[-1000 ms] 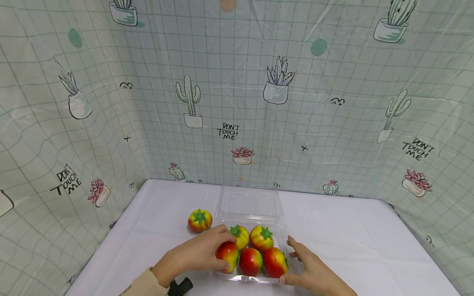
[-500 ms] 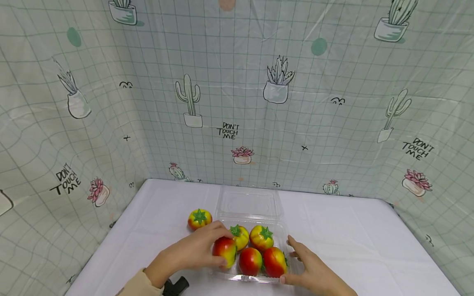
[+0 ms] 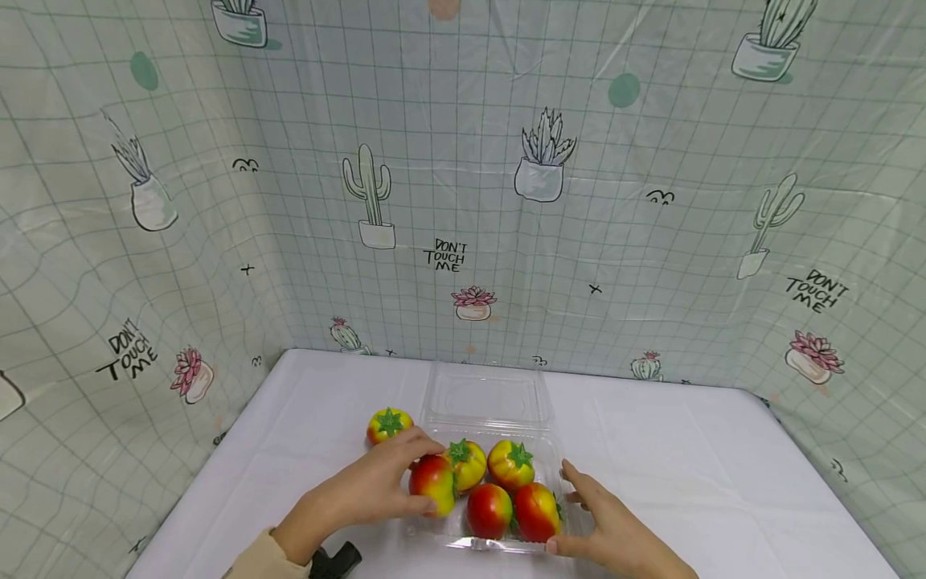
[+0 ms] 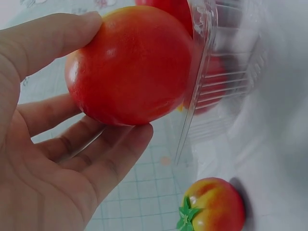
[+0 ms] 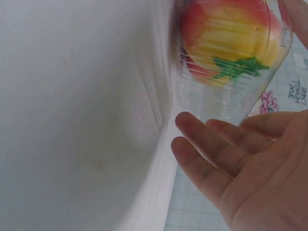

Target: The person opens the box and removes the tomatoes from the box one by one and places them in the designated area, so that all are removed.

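My left hand (image 3: 372, 484) grips a red-and-yellow tomato (image 3: 432, 485), thumb on its near side and fingers beneath and behind. In the left wrist view this tomato (image 4: 132, 67) overlaps the left rim of a clear plastic container (image 3: 499, 546). Inside the container sit several similar tomatoes, among them a front right tomato (image 3: 537, 513) and a back right tomato (image 3: 510, 466) with its green star-shaped top upward. My right hand (image 3: 615, 527) stays at the container's right side, its thumb at the front right corner. Its fingers (image 5: 207, 166) extend loosely beside the wall, holding nothing.
The container's hinged lid (image 3: 488, 396) lies folded back behind it. Another tomato (image 3: 387, 423) stands on the white cloth to the left, partly behind my left hand. A curtain (image 3: 463, 201) printed with cacti encloses the table's back and sides.
My left hand has drawn the gripped tomato leftward and slightly back, from the container's front left spot to over its left edge. My right hand has stayed in place.
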Available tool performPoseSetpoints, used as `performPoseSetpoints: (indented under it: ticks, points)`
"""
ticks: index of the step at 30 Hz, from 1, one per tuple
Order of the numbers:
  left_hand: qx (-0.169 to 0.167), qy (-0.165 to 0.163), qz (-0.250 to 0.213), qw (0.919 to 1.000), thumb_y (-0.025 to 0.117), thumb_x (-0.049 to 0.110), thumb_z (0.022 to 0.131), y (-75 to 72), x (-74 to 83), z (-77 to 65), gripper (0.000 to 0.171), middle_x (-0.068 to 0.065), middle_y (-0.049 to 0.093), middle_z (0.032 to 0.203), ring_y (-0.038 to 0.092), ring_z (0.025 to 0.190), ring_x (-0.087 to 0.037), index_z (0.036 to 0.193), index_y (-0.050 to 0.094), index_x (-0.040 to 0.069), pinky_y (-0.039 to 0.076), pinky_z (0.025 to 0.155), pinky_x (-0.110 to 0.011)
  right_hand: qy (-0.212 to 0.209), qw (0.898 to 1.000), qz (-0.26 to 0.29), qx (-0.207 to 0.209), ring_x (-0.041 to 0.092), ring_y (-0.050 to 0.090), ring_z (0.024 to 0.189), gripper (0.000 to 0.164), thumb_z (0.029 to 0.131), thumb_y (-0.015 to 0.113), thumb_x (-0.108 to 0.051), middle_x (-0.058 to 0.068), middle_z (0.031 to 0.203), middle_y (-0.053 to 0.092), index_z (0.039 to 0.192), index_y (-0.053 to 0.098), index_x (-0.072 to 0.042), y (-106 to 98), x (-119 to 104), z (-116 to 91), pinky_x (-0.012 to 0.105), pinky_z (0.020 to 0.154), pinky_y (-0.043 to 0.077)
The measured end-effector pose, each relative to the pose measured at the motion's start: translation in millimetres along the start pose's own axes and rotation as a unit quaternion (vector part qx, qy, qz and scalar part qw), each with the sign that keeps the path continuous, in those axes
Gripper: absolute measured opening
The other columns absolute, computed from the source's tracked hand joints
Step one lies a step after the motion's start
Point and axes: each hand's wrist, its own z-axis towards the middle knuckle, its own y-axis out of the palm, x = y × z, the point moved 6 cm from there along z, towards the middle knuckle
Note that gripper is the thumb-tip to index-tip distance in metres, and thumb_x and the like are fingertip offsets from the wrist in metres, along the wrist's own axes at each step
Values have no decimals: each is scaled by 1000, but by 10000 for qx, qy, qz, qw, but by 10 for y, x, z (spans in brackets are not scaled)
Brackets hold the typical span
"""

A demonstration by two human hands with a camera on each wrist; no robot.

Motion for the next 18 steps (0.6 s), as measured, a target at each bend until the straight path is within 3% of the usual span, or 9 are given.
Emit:
performPoseSetpoints:
  ticks: [6,18]
  points:
    - [121,33,-132,9998,78,32,78,-29,-25,-21,56,10,50,113,51,102,-6,127,59,11,49,93,-29,-4,10000,11,3,36,47,120,109,68,78,-53,18,147,36,151,23,-8,1,0,4,63,83,48]
    - [319,64,-423,9986,80,26,77,-40,-93,-63,48,10,49,113,52,105,-11,118,56,20,49,93,-30,2,10000,-50,6,35,47,120,107,69,77,-53,17,147,37,151,24,-8,4,6,-1,64,84,46]
